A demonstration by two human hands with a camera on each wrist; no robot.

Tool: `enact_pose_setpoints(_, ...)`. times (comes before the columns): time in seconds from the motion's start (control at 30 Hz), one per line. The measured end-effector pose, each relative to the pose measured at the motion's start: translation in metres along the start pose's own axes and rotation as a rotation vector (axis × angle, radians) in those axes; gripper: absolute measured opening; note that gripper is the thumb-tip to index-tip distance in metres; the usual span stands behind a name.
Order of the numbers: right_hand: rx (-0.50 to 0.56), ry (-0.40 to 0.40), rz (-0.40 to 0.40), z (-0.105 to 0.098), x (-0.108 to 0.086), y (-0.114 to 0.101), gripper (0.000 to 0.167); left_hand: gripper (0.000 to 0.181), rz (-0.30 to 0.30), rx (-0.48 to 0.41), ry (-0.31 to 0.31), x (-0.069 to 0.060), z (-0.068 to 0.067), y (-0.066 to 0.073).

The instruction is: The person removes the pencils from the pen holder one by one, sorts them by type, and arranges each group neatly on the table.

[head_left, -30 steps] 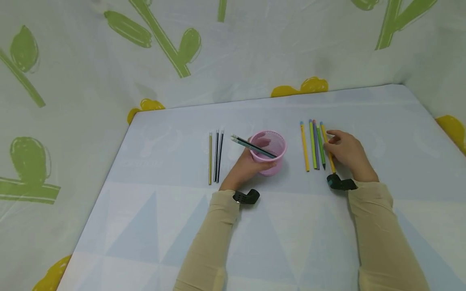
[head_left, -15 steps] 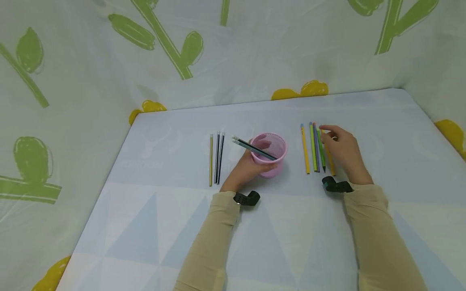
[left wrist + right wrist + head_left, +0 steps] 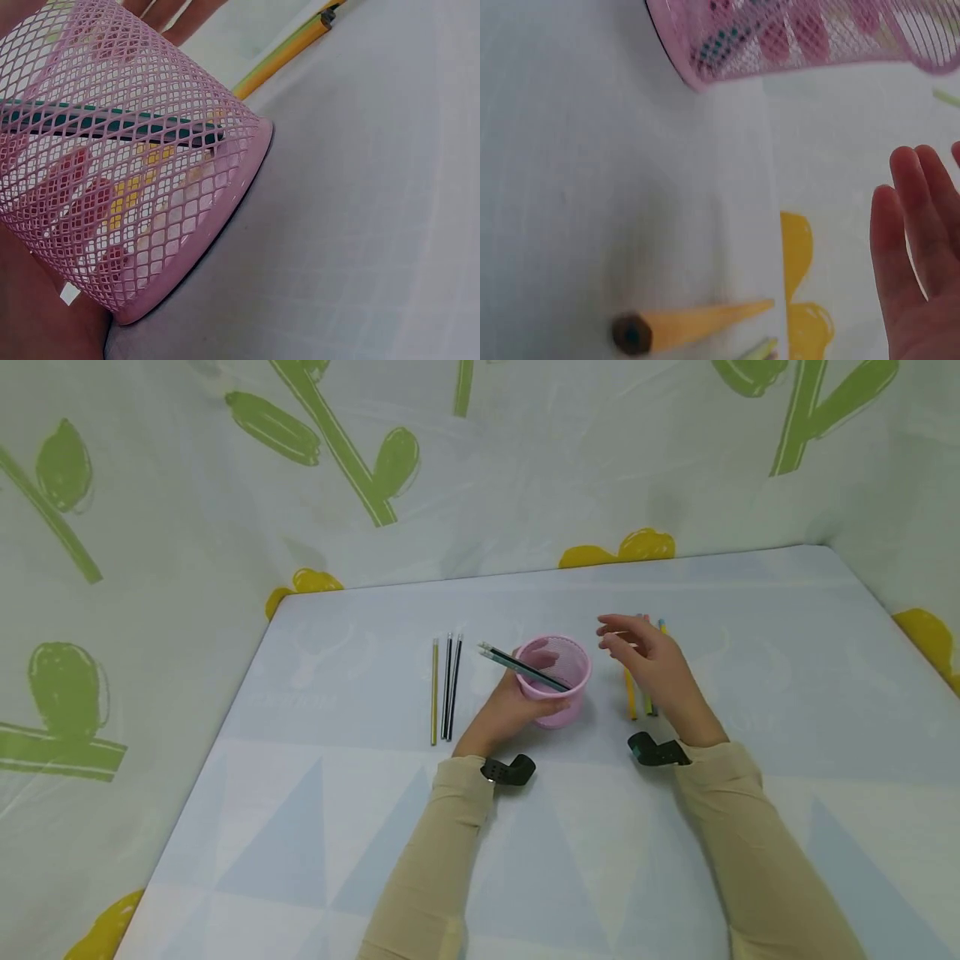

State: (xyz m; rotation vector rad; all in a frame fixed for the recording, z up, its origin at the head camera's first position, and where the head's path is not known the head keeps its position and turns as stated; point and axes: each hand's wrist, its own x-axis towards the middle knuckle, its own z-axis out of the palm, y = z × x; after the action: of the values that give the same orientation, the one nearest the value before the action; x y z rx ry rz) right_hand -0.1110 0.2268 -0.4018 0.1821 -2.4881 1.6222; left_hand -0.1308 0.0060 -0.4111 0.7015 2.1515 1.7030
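My left hand [image 3: 504,714] grips the pink mesh pen cup [image 3: 579,687] with the thumb across its near side. Black and teal-green pencils [image 3: 517,665] lean inside the cup, their ends out over its left rim. My right hand [image 3: 658,675] hovers just right of the cup, above the row of coloured pencils. Its fingers [image 3: 915,180] are extended, and nothing shows in them. Partly hidden beneath it are a yellow pencil [image 3: 630,695], a lime-green pencil [image 3: 648,705] and others. In the left wrist view, pencils show through the mesh.
Left of the cup, a gold pencil [image 3: 434,693] and two black pencils [image 3: 453,689] lie side by side on the pale patterned tabletop [image 3: 322,827]. A leaf-printed cloth [image 3: 510,485] rises behind the far edge.
My right hand has moved left from the rightmost yellow pencil, across the coloured pencils towards the cup, and its fingers have spread. The left hand and cup stay in place.
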Motion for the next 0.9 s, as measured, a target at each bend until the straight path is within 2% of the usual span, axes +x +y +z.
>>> enact_pose_setpoints(0.2, 0.063, -0.189, -0.123, 0.016, 0.001, -0.007, 0.047, 0.084, -0.016, -0.024, 0.015, 0.0, 0.0, -0.001)
enact_pose_setpoints(0.3, 0.058, -0.276, -0.143, 0.024, 0.001, -0.008, 0.052, 0.083, -0.024, -0.058, 0.011, -0.001, 0.0, -0.002)
enact_pose_setpoints(0.47, 0.029, -0.353, -0.094, 0.032, -0.002, -0.009, 0.063, 0.078, -0.023, -0.106, -0.049, -0.003, -0.002, -0.003)
enact_pose_setpoints(0.57, -0.019, -0.351, -0.024, 0.033, -0.003, -0.011, 0.071, 0.077, -0.038, -0.08, -0.091, -0.005, -0.006, -0.002)
enact_pose_setpoints(0.63, -0.043, -0.352, 0.016, 0.033, -0.004, -0.012, 0.075, 0.079, -0.045, -0.051, -0.095, -0.007, -0.008, -0.001)
enact_pose_setpoints(0.73, -0.049, -0.347, 0.044, 0.032, -0.005, -0.014, 0.077, 0.07, -0.004, -0.053, -0.057, -0.009, -0.011, -0.001)
enact_pose_setpoints(0.77, -0.048, -0.346, 0.047, 0.032, -0.005, -0.014, 0.077, 0.066, 0.017, -0.056, -0.034, -0.009, -0.011, -0.001)
enact_pose_setpoints(0.83, -0.044, -0.342, 0.052, 0.033, -0.004, -0.014, 0.076, 0.052, 0.073, -0.119, 0.018, -0.009, -0.011, -0.001)
enact_pose_setpoints(0.9, -0.036, -0.346, 0.049, 0.033, -0.004, -0.014, 0.075, 0.044, 0.095, -0.142, 0.083, -0.009, -0.012, -0.002)
